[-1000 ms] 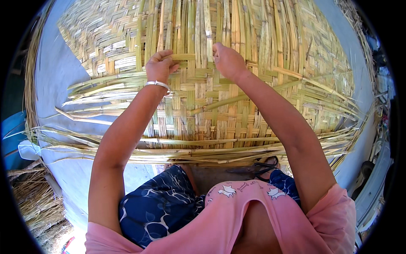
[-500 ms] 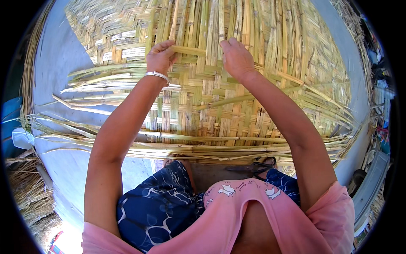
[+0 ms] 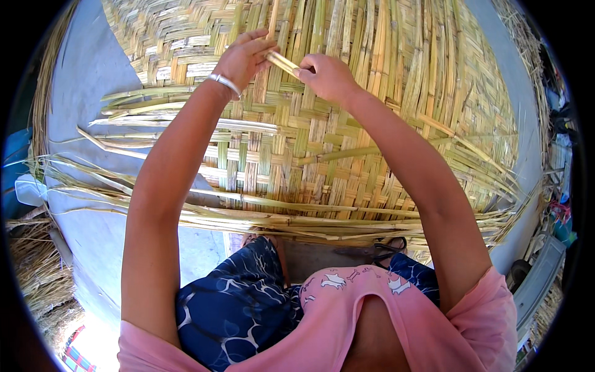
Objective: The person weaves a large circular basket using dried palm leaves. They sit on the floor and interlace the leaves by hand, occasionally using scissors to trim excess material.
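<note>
A woven mat of split cane strips (image 3: 273,149) in green and straw colours spreads before me. My right hand (image 3: 328,77) pinches a short pale cane strip (image 3: 284,62) above the weave, between thumb and fingers. At the strip's other end is my left hand (image 3: 243,61), its fingers stretched out and spread; the strip's end meets it near the fingertips. A silver bangle (image 3: 224,84) circles my left wrist. Long unwoven strips (image 3: 372,49) run away from me beyond my right hand.
Loose cane lengths (image 3: 297,224) lie along the mat's near edge by my feet. Strip ends (image 3: 142,121) stick out at left. Scissors (image 3: 389,248) with black handles rest near my foot. A pile of straw (image 3: 43,273) and a pale plastic container (image 3: 30,190) sit at far left.
Both hands have moved a little farther away from me, and the right one has come left toward the left hand. The short strip now slants between them, and the left fingers have straightened.
</note>
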{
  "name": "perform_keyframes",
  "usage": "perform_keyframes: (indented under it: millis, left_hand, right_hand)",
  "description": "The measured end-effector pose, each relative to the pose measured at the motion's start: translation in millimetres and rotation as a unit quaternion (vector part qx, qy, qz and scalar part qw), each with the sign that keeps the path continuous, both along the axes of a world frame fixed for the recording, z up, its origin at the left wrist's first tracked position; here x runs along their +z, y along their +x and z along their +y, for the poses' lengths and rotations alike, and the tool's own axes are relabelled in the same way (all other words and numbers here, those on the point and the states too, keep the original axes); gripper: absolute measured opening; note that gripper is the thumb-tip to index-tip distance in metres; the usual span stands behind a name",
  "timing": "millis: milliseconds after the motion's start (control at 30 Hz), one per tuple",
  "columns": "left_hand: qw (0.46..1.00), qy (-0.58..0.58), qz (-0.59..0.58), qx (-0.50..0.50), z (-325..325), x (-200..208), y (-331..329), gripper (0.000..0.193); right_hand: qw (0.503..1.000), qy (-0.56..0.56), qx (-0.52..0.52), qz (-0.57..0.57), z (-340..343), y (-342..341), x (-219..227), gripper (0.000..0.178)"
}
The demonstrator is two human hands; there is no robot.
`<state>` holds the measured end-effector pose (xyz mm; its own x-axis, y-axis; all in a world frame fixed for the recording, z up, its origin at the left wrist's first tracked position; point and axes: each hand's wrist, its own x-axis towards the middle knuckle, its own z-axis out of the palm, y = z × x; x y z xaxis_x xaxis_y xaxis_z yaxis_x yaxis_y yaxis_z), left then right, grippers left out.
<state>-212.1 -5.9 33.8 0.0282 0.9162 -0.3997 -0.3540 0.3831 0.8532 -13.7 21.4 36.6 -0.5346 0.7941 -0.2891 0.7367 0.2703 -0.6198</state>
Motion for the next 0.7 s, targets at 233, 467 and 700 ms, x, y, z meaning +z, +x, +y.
perform_keyframes:
  millis: [233,467,700]
  left_hand:
    - [0.968,-0.095,0.210,-0.102,46,-5,6,0.060]
    - [0.913,-0.116,0.343,-0.187,56,-25,6,0.038]
    - [0.965,-0.087,0.202,-0.143,45,-36,-1,0.031]
  right_hand:
    - [0.984,0.010,-0.147,0.095,-14,1,-10,0.027]
    - [0.959,-0.049,-0.227,0.163,-11,2,-21,0.024]
    - [0.960,-0.087,-0.242,0.114,-5,-1,-27,0.022]
